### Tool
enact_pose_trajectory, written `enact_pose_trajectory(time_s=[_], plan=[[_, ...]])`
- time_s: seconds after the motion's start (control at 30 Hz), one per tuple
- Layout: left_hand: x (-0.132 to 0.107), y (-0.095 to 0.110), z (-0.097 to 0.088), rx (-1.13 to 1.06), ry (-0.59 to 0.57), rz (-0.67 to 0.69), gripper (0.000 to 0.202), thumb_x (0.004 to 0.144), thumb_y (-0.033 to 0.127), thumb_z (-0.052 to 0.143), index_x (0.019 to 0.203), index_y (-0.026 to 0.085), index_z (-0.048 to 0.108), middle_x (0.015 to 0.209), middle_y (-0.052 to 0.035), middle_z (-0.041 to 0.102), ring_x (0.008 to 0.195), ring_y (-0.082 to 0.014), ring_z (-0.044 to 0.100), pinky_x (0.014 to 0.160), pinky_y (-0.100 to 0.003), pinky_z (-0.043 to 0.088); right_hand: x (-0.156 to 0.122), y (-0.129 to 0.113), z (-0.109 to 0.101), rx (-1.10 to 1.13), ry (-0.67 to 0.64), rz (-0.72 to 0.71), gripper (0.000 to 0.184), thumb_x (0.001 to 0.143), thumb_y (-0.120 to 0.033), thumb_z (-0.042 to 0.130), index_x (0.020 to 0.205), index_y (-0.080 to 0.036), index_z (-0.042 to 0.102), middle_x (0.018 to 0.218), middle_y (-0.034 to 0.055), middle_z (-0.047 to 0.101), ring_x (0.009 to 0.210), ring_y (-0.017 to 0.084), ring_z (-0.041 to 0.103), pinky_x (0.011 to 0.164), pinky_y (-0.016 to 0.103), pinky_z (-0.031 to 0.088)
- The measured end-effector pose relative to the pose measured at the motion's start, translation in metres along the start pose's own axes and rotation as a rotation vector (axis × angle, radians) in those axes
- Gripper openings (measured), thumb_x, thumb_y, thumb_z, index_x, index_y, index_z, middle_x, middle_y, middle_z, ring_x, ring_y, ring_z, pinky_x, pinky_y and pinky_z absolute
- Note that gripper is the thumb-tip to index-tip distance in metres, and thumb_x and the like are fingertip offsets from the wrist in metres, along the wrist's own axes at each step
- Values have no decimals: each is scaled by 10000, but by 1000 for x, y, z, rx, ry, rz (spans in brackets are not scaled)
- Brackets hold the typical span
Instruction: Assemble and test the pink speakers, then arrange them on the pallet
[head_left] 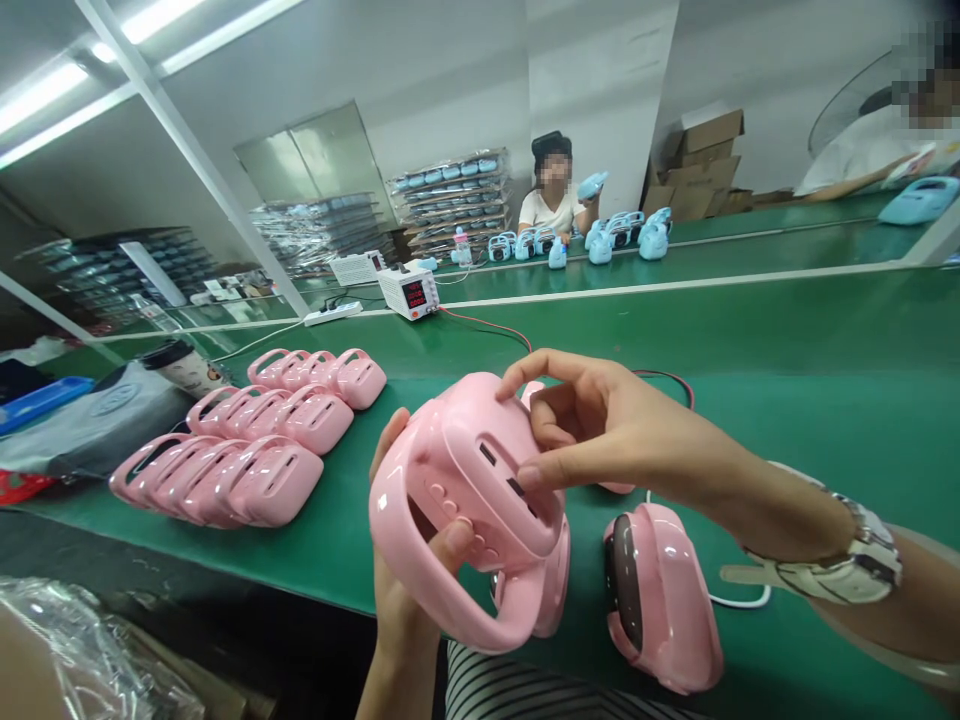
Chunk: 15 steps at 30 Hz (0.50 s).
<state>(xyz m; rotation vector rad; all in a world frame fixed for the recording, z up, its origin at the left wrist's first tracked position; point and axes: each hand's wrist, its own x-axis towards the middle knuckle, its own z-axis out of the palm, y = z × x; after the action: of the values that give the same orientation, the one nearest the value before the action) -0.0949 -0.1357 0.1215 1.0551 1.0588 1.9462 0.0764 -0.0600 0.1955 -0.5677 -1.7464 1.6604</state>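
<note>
Head view: glossy pink shell cradled in one hand, the other at its slotted face

The pink device (469, 435), a smooth, rounded plastic body with a thick loop handle, is held up above the near edge of the green tabletop (810, 425), tilted so that its slotted panel shows. The left hand (409, 600) is wrapped around it from below and behind, thumb pressed by a row of small raised round buttons, fingertips curled over the far side. The right hand (600, 420) is bent over the panel, index fingertip on the curved shell, thumb beside a dark rectangular slot; whether it pinches anything small, I cannot tell. A pale-strapped watch (874, 555) circles that wrist.

Just right of the held piece lies a second pink unit (671, 600), with a dark, shiny, oval-edged front and a thin white cord (750, 603) beside it. To the left, similar pink units (274, 480) stand in three tightly packed rows, handles arching. Beyond sits a boxy white power supply (409, 292) with red digits and a slender red wire (491, 325)
</note>
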Motion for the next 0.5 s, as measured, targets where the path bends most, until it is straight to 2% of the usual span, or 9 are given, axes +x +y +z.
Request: enact_pose_trajectory(time_s=[0.13,0.3,0.4,0.5], plan=[[3,1,-6,37,-39,-22,840,593,368,807,1362,299,477,1266,-46,600,1139,-323,569,931,-410,508,-5,-10,2,-88,27,9,478,618,-165,832,998,-192,544,552,-107,396,477,42,370,430,142,329],[-2,12,0,171,-23,5,783,549,364,838,1276,232,579,1091,-38,690,941,-248,651,822,-307,541,-18,-19,8,-386,140,-78,417,682,-70,720,1035,-207,545,609,-80,450,488,54,414,416,154,325],[-6,18,10,271,18,64,717,562,324,832,1237,238,608,1100,-21,685,996,-244,639,850,-280,527,-20,-13,9,-504,182,-134,362,706,-53,669,1009,-206,545,625,-70,467,507,60,428,423,157,334],[-3,14,16,366,10,172,630,571,306,817,1172,236,639,1168,-24,655,1073,-265,611,887,-290,514,-14,-6,3,-517,180,-106,341,714,-89,680,1005,-198,537,635,-69,486,496,57,422,418,160,331]])
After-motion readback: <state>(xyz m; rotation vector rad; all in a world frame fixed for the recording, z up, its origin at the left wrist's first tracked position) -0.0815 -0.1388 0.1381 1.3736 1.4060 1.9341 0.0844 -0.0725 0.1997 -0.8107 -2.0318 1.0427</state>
